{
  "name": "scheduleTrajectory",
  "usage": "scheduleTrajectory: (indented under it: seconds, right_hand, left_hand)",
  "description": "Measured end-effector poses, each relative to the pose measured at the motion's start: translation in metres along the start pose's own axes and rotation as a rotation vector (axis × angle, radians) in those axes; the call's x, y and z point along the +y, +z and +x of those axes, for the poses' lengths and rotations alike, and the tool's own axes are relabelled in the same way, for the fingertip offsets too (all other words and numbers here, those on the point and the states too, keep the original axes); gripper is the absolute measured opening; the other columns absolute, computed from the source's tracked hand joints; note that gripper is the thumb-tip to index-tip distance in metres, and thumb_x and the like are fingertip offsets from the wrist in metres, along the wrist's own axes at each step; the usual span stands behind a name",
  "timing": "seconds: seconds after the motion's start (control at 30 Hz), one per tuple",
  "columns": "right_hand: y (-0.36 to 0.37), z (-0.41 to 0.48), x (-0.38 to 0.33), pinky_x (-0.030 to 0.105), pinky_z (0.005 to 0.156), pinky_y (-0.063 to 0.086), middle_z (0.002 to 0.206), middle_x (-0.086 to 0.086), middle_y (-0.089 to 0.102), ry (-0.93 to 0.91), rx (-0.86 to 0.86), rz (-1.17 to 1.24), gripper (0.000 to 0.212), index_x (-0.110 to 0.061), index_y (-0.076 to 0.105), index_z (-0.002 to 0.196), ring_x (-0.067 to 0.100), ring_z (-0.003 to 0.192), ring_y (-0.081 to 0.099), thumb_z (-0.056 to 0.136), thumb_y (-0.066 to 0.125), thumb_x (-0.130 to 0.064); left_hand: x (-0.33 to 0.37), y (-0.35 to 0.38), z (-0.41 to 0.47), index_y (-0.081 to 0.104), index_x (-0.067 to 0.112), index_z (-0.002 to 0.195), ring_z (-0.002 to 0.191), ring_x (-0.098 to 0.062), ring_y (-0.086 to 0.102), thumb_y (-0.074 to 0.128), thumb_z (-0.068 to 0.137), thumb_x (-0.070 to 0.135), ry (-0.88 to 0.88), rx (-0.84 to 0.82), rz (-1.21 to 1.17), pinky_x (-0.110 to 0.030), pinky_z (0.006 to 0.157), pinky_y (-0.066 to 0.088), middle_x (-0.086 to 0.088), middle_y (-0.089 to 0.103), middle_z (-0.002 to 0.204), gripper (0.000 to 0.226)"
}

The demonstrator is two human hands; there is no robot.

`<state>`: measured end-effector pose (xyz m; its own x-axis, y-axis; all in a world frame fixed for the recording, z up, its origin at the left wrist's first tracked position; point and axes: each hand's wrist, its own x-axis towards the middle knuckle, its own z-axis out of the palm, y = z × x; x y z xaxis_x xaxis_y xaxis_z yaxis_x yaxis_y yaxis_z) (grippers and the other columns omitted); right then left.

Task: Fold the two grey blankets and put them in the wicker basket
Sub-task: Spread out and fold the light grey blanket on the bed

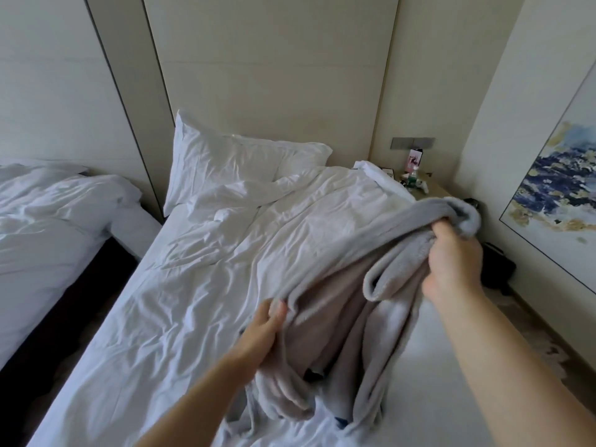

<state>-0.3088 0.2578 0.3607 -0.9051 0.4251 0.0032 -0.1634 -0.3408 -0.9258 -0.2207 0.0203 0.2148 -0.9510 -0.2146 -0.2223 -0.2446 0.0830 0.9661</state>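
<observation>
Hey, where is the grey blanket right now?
In the head view, right of centre, the grey blanket is bunched over the white bed, gripped by the left hand and the raised right hand.

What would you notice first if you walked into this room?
A grey blanket hangs bunched over the rumpled white bed, gripped high by the right hand and pinched lower by the left hand. On the right wall is a blue and gold painting.
</observation>
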Motion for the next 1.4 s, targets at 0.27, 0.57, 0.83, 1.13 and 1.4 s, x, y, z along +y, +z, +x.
scheduleTrajectory:
  seconds: [0.27, 0.57, 0.83, 1.13, 1.4]
  right_hand:
    - [-0.121, 0.043, 0.094, 0.037, 0.073, 0.048, 0.101, 0.021, 0.061, 0.769, -0.328, -1.444, 0.035, 0.002, 0.056, 0.119, 0.031, 0.089, 0.059, 0.092, 0.060, -0.019]
    - [-0.083, 0.041, 0.167, 0.025, 0.066, 0.041, 0.108, 0.014, 0.060, 0.744, -0.977, -1.963, 0.040, -0.024, 0.042, 0.133, 0.021, 0.084, 0.054, 0.095, 0.054, -0.035]
    - [-0.059, 0.064, 0.345, 0.035, 0.090, 0.043, 0.129, 0.018, 0.050, 0.312, -0.678, -1.673, 0.042, -0.014, 0.051, 0.131, 0.036, 0.116, 0.052, 0.092, 0.055, -0.031]
    - [-0.108, 0.038, 0.494, 0.029, 0.072, 0.041, 0.119, 0.017, 0.062, 0.337, -0.811, -1.945, 0.035, -0.012, 0.063, 0.111, 0.035, 0.105, 0.061, 0.084, 0.057, -0.034]
    - [-0.128, -0.031, 0.451, 0.031, 0.080, 0.042, 0.120, 0.016, 0.062, 0.581, -1.431, -1.876, 0.031, -0.011, 0.061, 0.114, 0.031, 0.106, 0.058, 0.094, 0.046, -0.028]
  left_hand:
    - [-0.042, -0.072, 0.009, 0.061, 0.007, 0.120, 0.089, -0.022, 0.054, 0.050, 0.087, 0.029, -0.460, -0.591, 1.591, -0.030, 0.089, 0.045, -0.012, 0.064, 0.117, 0.041]
    - [-0.103, -0.064, 0.068, 0.066, 0.012, 0.108, 0.082, -0.019, 0.059, 0.060, 0.079, 0.023, -0.526, -0.935, 1.376, -0.028, 0.073, 0.050, -0.007, 0.068, 0.100, 0.032]
    - [-0.201, -0.026, 0.162, 0.001, 0.039, 0.149, 0.128, -0.036, 0.044, 0.077, 0.070, 0.038, -0.295, -0.312, 1.149, -0.042, 0.101, 0.042, -0.014, 0.028, 0.146, 0.111]
    - [-0.313, 0.011, 0.167, 0.038, 0.032, 0.133, 0.109, -0.034, 0.057, 0.058, 0.078, 0.055, -0.369, -0.444, 1.149, -0.043, 0.091, 0.048, -0.009, 0.059, 0.122, 0.063]
    - [-0.309, 0.012, 0.113, 0.058, 0.017, 0.117, 0.109, -0.029, 0.057, 0.046, 0.089, 0.050, -0.422, -0.837, 1.230, -0.033, 0.083, 0.043, -0.006, 0.060, 0.122, 0.045]
